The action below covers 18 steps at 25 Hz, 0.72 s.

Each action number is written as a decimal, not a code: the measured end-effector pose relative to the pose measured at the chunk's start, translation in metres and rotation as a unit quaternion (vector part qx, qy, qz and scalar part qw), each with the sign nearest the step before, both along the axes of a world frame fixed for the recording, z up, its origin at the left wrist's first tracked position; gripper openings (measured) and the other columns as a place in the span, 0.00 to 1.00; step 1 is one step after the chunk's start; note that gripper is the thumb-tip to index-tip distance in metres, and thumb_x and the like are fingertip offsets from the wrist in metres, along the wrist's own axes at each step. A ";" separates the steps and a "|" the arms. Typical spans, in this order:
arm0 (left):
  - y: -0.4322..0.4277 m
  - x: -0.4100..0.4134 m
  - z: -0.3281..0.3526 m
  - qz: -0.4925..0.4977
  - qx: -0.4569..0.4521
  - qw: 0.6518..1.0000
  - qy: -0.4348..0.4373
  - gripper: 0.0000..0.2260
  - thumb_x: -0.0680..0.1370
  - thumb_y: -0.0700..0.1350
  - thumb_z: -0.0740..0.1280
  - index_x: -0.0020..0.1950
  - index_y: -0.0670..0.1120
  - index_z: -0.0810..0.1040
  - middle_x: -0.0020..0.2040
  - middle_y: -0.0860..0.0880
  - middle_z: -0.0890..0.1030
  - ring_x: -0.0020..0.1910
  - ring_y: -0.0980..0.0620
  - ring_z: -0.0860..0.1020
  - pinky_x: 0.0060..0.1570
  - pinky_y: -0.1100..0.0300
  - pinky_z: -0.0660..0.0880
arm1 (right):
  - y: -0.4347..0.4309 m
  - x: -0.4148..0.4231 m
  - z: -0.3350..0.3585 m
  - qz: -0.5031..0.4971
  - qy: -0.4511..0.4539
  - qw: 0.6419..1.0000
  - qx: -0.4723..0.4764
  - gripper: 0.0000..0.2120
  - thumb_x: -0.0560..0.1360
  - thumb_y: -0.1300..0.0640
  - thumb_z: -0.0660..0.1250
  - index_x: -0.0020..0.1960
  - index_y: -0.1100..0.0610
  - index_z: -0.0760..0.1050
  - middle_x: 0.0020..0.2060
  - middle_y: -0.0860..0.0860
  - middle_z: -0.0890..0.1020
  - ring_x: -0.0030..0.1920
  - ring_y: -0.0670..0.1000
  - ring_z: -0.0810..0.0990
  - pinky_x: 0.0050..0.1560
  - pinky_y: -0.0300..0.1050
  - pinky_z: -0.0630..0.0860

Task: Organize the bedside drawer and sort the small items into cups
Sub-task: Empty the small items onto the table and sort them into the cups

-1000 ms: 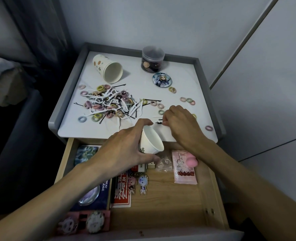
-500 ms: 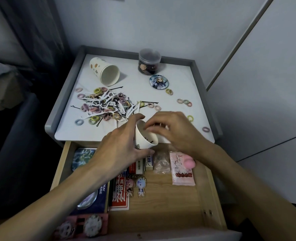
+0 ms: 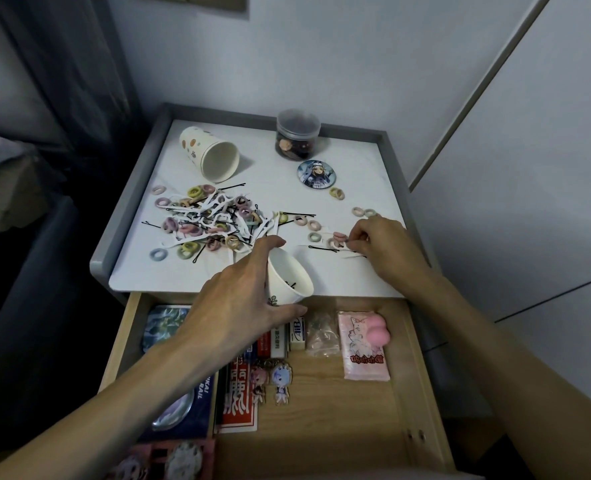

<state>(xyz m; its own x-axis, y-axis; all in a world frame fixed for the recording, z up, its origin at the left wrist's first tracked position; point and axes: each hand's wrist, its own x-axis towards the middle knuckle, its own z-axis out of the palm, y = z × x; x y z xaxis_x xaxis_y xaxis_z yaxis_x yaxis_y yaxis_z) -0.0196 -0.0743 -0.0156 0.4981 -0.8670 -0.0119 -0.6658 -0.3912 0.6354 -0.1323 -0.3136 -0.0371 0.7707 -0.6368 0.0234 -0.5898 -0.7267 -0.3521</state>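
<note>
Cup (image 3: pixel 289 282) sits tilted in gripping left hand (image 3: pixel 238 296); right hand (image 3: pixel 387 247) pinches hairpin (image 3: pixel 347 241) just beside.

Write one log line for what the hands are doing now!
left hand: holds tilted white paper cup | right hand: pinches thin black hairpin on white tabletop | stage: sorting hairpins into cup

Cup (image 3: pixel 289 277) side behind left hand (image 3: pixel 238 303), what right hand (image 3: pixel 384 251) pinches too small
</note>
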 end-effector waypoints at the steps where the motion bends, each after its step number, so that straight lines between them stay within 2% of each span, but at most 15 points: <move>1: 0.000 0.000 0.000 -0.001 0.002 1.000 0.001 0.38 0.68 0.62 0.74 0.71 0.59 0.56 0.47 0.57 0.72 0.43 0.53 0.75 0.41 0.58 0.72 | -0.001 0.001 -0.001 -0.001 0.006 1.000 -0.006 0.04 0.77 0.56 0.70 0.48 0.57 0.81 0.46 0.54 0.83 0.46 0.53 0.78 0.44 0.47 0.73; 4: 0.001 0.000 0.000 0.000 0.001 1.000 0.003 0.38 0.68 0.63 0.74 0.71 0.60 0.56 0.48 0.57 0.72 0.43 0.52 0.75 0.42 0.56 0.73 | -0.005 0.004 -0.005 -0.033 -0.033 0.999 -0.005 0.05 0.78 0.56 0.68 0.47 0.57 0.78 0.51 0.55 0.83 0.49 0.54 0.79 0.45 0.47 0.72; 6: 0.001 0.001 0.000 0.002 -0.002 1.000 0.005 0.38 0.69 0.63 0.74 0.71 0.60 0.56 0.48 0.57 0.72 0.43 0.53 0.75 0.41 0.57 0.72 | -0.008 0.001 0.000 -0.047 -0.068 0.996 0.029 0.06 0.76 0.54 0.71 0.50 0.55 0.78 0.47 0.51 0.82 0.45 0.52 0.79 0.45 0.48 0.74; 8: 0.001 0.001 0.001 0.003 -0.004 1.000 0.006 0.37 0.69 0.63 0.74 0.70 0.60 0.56 0.47 0.56 0.72 0.42 0.53 0.74 0.41 0.58 0.71 | -0.008 -0.005 0.008 -0.018 -0.043 0.997 0.065 0.11 0.73 0.54 0.75 0.52 0.52 0.77 0.44 0.46 0.80 0.40 0.46 0.76 0.42 0.46 0.73; 11: 0.001 0.001 0.000 -0.002 -0.005 1.000 0.007 0.38 0.69 0.63 0.74 0.71 0.59 0.56 0.48 0.56 0.72 0.43 0.52 0.74 0.42 0.57 0.71 | 0.000 -0.011 0.011 0.037 0.042 0.998 0.034 0.11 0.72 0.57 0.76 0.52 0.52 0.79 0.45 0.45 0.77 0.40 0.44 0.73 0.42 0.42 0.66; 15: 0.001 -0.001 -0.001 -0.005 -0.007 1.000 0.017 0.38 0.68 0.63 0.74 0.71 0.60 0.57 0.48 0.58 0.71 0.43 0.54 0.74 0.42 0.58 0.71 | 0.000 -0.009 0.006 0.009 0.028 0.998 0.058 0.04 0.73 0.59 0.74 0.46 0.54 0.80 0.40 0.47 0.79 0.43 0.49 0.77 0.43 0.44 0.71; 18: 0.001 0.001 -0.002 0.002 -0.014 1.000 0.027 0.38 0.68 0.63 0.75 0.70 0.60 0.58 0.47 0.58 0.72 0.44 0.54 0.74 0.42 0.58 0.71 | -0.005 -0.006 0.004 -0.040 0.007 0.994 0.096 0.03 0.76 0.58 0.72 0.48 0.55 0.79 0.43 0.49 0.80 0.44 0.49 0.77 0.43 0.42 0.69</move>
